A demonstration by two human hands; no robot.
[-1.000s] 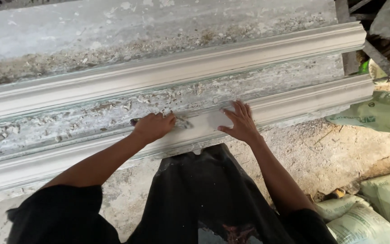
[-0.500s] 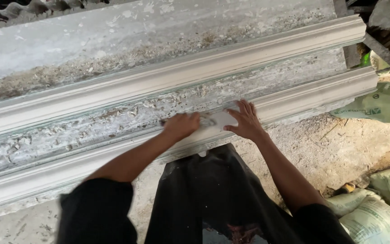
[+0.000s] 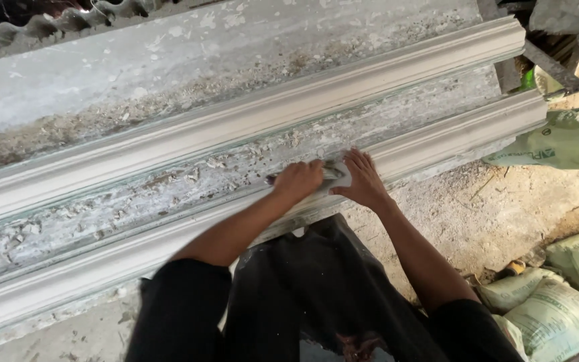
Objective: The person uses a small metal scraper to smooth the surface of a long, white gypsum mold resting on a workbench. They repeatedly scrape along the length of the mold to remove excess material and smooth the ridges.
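Plaster, pale and dusty, makes the long moulding [image 3: 169, 228] that runs across the whole view, with a second moulding [image 3: 249, 114] beside it and a rough channel full of crumbs [image 3: 135, 188] between them. Green sacks [image 3: 557, 308] lie on the dirt ground to the right. On the near moulding the left hand [image 3: 297, 181] is closed around a thin scraper [image 3: 333, 175], and the right hand [image 3: 363, 179] lies open and flat, touching the scraper's blade.
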